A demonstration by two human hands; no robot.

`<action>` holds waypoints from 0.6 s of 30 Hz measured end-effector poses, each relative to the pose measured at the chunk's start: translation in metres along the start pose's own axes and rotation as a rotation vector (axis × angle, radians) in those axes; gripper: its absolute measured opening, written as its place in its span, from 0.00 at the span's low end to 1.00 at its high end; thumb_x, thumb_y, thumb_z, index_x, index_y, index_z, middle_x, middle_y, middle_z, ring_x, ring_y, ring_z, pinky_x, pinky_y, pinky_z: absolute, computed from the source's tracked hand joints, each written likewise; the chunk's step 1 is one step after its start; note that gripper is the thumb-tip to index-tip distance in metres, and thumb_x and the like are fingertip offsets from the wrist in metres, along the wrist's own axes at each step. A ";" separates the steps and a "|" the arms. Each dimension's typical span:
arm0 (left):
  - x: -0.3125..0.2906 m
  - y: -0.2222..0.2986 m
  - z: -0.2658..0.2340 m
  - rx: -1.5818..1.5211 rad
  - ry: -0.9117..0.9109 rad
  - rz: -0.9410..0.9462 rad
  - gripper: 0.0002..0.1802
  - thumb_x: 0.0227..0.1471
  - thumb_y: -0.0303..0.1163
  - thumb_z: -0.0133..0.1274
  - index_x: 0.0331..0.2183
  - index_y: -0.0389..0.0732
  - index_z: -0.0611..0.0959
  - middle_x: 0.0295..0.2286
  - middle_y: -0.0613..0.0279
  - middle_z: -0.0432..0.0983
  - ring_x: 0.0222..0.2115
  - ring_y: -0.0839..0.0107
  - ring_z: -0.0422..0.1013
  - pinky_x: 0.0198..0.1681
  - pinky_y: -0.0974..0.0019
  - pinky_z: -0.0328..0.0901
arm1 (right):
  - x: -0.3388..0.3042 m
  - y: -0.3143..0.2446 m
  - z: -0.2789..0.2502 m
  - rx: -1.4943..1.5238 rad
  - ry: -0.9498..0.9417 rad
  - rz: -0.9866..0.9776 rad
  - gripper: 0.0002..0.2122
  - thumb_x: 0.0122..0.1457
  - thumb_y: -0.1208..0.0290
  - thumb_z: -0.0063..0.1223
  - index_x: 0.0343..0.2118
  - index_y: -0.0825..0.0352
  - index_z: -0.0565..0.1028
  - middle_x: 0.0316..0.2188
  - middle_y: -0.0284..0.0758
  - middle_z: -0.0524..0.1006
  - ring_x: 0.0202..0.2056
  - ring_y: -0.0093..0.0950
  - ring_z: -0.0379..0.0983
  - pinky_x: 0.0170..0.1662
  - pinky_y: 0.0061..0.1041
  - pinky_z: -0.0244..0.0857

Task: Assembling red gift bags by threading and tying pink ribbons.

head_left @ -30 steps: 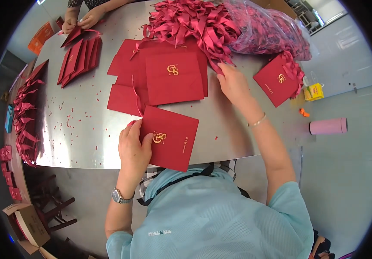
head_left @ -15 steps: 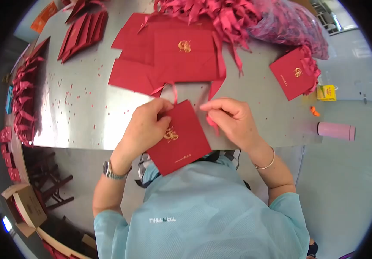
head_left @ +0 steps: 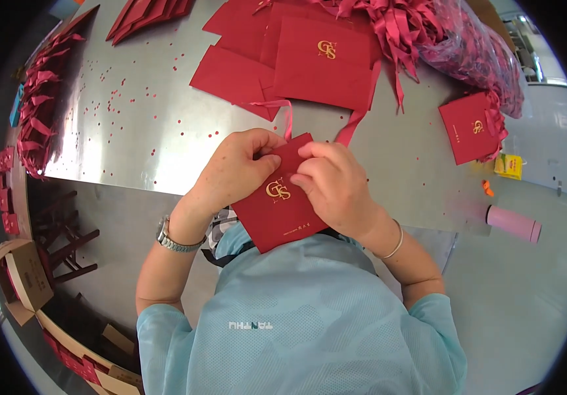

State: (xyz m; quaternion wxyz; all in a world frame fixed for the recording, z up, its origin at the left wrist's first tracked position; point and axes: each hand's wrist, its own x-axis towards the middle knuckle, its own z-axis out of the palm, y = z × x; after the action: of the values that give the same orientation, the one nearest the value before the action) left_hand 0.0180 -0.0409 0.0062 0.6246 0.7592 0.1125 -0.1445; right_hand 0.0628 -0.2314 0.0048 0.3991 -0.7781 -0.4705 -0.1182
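Note:
A small red paper bag [head_left: 267, 220] with a gold emblem hangs tilted in front of my body, at the table's near edge. My left hand [head_left: 241, 164] grips its upper left side, thumb on the front and fingers behind. A pink-red ribbon [head_left: 289, 122] loops up from the bag's top beside that hand. My right hand [head_left: 339, 187] is curled over the bag's upper right side, its thumb and fingertips drawn together against the front. Whatever lies between those fingertips is hidden.
Flat red bags [head_left: 323, 66] lie stacked beyond my hands, with a heap of ribbons [head_left: 405, 29] behind. Bags with ribbons [head_left: 37, 125] line the left side. At right are another red bag [head_left: 471, 128], a yellow box [head_left: 508, 166] and a pink bottle [head_left: 514, 224].
My right hand has moved left from beside the bag onto its upper front. The ribbon seen in its fingers earlier is now hidden. My left hand keeps its grip; the view has shifted.

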 end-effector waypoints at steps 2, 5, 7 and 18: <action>-0.001 -0.001 -0.002 -0.007 -0.027 -0.003 0.12 0.52 0.23 0.53 0.40 0.31 0.81 0.28 0.59 0.79 0.29 0.76 0.73 0.35 0.71 0.68 | -0.009 0.001 0.003 0.112 0.056 0.133 0.10 0.49 0.79 0.62 0.33 0.68 0.72 0.28 0.38 0.74 0.27 0.38 0.72 0.29 0.33 0.68; -0.002 -0.002 -0.004 -0.058 -0.033 -0.014 0.11 0.53 0.23 0.53 0.40 0.31 0.81 0.27 0.59 0.79 0.28 0.77 0.72 0.34 0.72 0.68 | -0.010 0.002 0.000 0.060 -0.021 0.206 0.10 0.50 0.78 0.61 0.35 0.67 0.73 0.28 0.38 0.74 0.27 0.37 0.73 0.28 0.32 0.68; -0.002 -0.004 -0.003 -0.055 -0.029 -0.013 0.11 0.53 0.23 0.53 0.40 0.31 0.81 0.27 0.59 0.79 0.28 0.77 0.72 0.34 0.71 0.68 | -0.009 0.002 0.001 0.001 -0.050 0.154 0.10 0.50 0.78 0.62 0.35 0.67 0.74 0.27 0.37 0.74 0.27 0.36 0.73 0.28 0.31 0.68; -0.002 -0.010 0.004 -0.049 0.004 0.023 0.11 0.52 0.22 0.52 0.39 0.32 0.81 0.28 0.57 0.79 0.29 0.73 0.74 0.35 0.69 0.69 | -0.004 -0.001 0.011 -0.020 -0.052 0.301 0.05 0.51 0.76 0.62 0.26 0.66 0.74 0.23 0.35 0.74 0.24 0.33 0.72 0.25 0.29 0.66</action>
State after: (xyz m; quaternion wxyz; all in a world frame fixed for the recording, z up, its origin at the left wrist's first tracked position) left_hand 0.0120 -0.0428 -0.0029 0.6446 0.7451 0.1084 -0.1328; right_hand 0.0573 -0.2262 -0.0040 0.3923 -0.8465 -0.3576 -0.0415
